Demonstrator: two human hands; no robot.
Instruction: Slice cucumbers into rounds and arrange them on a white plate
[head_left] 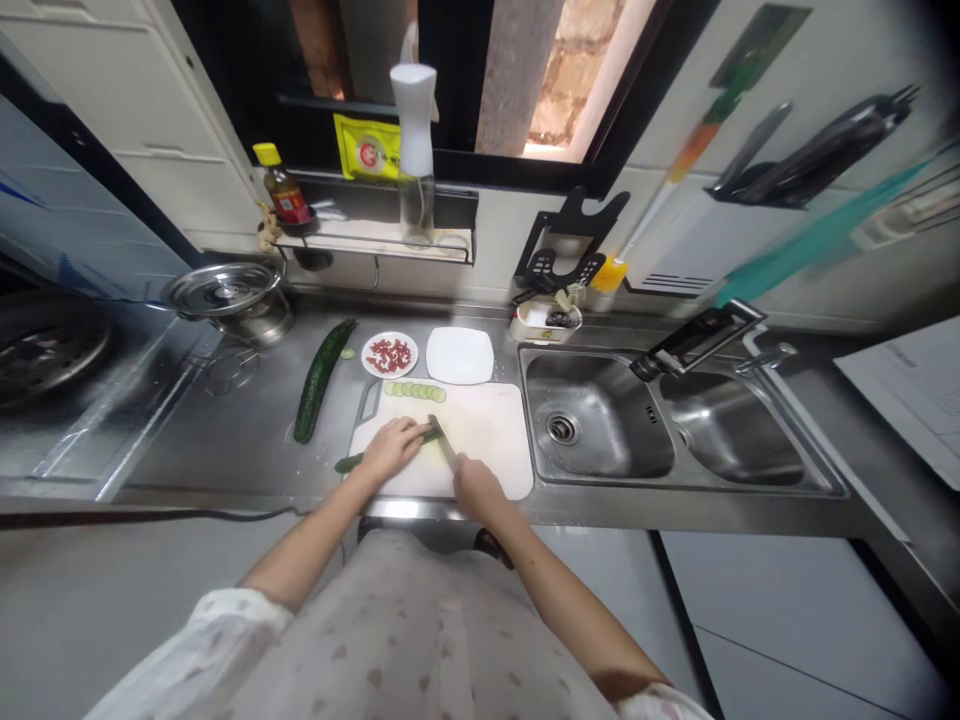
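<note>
A cucumber (pixel 349 463) lies across the white cutting board (pixel 487 440), and my left hand (pixel 391 447) is closed over its middle. My right hand (pixel 478 488) grips a knife (pixel 443 443) by the handle. The blade stands at the cucumber's right end, close to my left fingertips; whether it is in the flesh I cannot tell. A row of overlapping cucumber slices (pixel 415 392) rests along the board's far edge. Behind the board are a round plate (pixel 389 355) with chopped red pieces and a white square plate (pixel 460 355).
A whole cucumber (pixel 322 385) lies left of the board. Farther left stands a lidded steel pot (pixel 251 305). The double sink (pixel 600 420) with a black faucet (pixel 694 340) adjoins the board's right side. A wall rack (pixel 367 238) holds bottles.
</note>
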